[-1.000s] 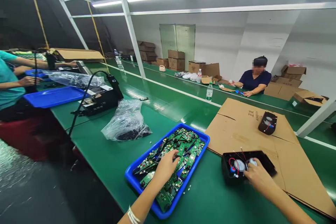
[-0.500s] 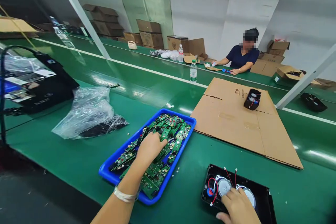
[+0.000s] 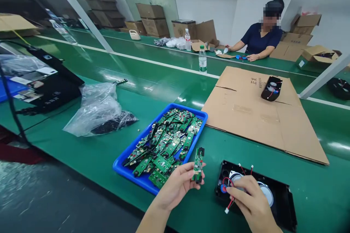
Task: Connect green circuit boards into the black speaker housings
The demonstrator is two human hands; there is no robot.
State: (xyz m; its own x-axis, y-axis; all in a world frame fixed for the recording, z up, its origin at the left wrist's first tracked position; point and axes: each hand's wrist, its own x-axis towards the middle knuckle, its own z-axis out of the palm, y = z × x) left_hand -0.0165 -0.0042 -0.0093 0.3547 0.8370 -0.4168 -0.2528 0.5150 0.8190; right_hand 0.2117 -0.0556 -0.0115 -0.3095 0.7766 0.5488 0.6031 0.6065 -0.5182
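My left hand (image 3: 182,182) holds a narrow green circuit board (image 3: 198,165) upright between thumb and fingers, just right of the blue tray (image 3: 119,169). Many similar boards (image 3: 172,142) fill that tray. At the lower right lies a black speaker housing (image 3: 284,204) with two round silver speakers, a blue part (image 3: 223,188) and thin wires ending in white connectors. Over it, my right hand (image 3: 248,198) pinches a red and black wire (image 3: 232,201), its white connector hanging below the fingers.
Flattened cardboard (image 3: 246,123) lies beyond the housing, bearing another speaker unit (image 3: 272,88). A clear plastic bag (image 3: 98,105) sits left of the tray. A bottle (image 3: 202,59) stands behind. Across the bench, a person (image 3: 262,36) handles small parts.
My left hand has come out of the tray toward the right with a circuit board. My right hand has shifted from the speakers to the red and black wire. The view has shifted slightly.
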